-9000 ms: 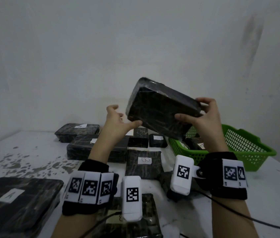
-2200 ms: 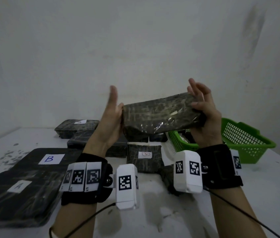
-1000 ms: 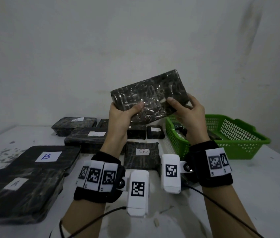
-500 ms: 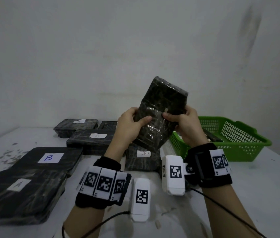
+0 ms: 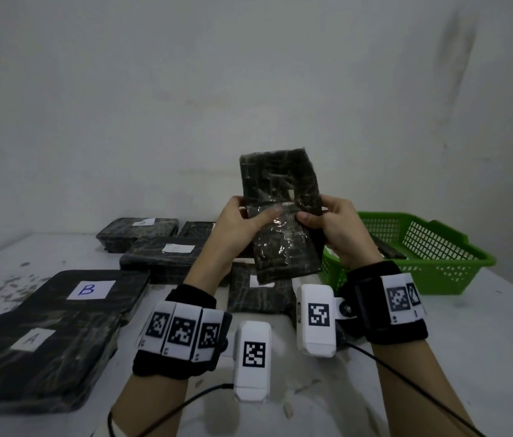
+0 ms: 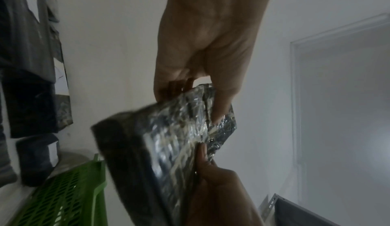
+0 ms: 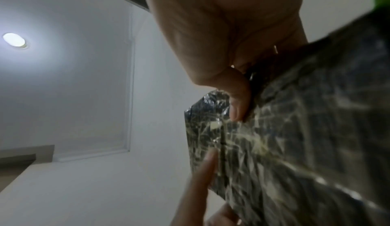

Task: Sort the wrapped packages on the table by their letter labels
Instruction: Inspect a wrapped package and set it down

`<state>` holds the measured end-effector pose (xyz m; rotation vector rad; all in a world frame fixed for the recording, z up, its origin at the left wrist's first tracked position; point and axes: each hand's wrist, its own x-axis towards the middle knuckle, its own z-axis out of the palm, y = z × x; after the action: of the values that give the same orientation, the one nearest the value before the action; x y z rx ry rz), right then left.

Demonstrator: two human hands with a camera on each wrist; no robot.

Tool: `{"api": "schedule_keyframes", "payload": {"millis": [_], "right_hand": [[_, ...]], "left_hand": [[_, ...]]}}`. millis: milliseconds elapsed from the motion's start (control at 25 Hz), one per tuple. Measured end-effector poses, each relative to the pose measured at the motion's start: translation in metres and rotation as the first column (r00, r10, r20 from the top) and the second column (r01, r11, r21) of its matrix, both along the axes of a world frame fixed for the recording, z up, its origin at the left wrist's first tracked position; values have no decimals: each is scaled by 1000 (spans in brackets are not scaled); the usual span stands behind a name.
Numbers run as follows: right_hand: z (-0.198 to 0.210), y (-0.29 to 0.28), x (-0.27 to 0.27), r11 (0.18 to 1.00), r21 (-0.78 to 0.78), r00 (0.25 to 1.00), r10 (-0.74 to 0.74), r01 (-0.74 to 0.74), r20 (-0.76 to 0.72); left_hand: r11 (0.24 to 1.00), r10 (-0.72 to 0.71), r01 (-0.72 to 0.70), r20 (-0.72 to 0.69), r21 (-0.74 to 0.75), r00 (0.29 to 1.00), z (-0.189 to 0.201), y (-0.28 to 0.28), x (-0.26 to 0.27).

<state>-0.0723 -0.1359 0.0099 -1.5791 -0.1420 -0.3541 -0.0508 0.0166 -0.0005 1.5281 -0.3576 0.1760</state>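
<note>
A dark package wrapped in crinkled clear film [image 5: 280, 212] stands on end in the air above the table's middle. My left hand [image 5: 250, 216] grips its left edge with the thumb on the near face. My right hand [image 5: 318, 217] grips the right edge the same way. No letter label shows on the near face, only a small white speck. In the left wrist view the package [image 6: 160, 146] is pinched by the left hand [image 6: 202, 86]. The right wrist view shows the right hand [image 7: 238, 99] with its thumb on the package [image 7: 295, 146].
Labelled packages lie on the white table: A [image 5: 31, 357] at the near left, B [image 5: 88, 291] behind it, another with a faint label [image 5: 167, 253], one at the back [image 5: 138, 228]. A further package [image 5: 258, 298] lies below my hands. A green basket [image 5: 438, 257] stands at the right.
Both hands have turned the package from lying crosswise to standing on end and brought it a little lower. The packages on the table have not moved in the last second.
</note>
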Motion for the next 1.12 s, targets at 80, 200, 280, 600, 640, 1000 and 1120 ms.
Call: {"api": "schedule_keyframes", "payload": {"millis": [80, 200, 280, 600, 640, 1000, 1120], "right_hand": [[0, 1, -2, 998, -55, 1000, 21, -22, -15], [0, 7, -2, 983, -163, 997, 81, -82, -14], [-1, 7, 0, 964, -232, 991, 123, -130, -44], [-3, -6, 1, 978, -211, 998, -18, 5, -60], [-3, -9, 1, 970, -242, 997, -13, -5, -70], [9, -11, -15, 956, -289, 954, 126, -44, 273], [8, -5, -13, 931, -360, 931, 76, 62, 356]], "left_hand": [[996, 36, -32, 48, -78, 998, 1, 3, 1], [972, 80, -72, 24, -224, 997, 3, 6, 2], [968, 94, -84, 32, -237, 995, 3, 6, 3], [990, 25, -13, 81, -138, 996, 0, 3, 4], [992, 37, -21, 127, -127, 991, 0, 4, 3], [967, 39, -154, 484, 202, 874, 7, 8, -7], [957, 36, -174, 503, 230, 864, 7, 7, -6]]}}
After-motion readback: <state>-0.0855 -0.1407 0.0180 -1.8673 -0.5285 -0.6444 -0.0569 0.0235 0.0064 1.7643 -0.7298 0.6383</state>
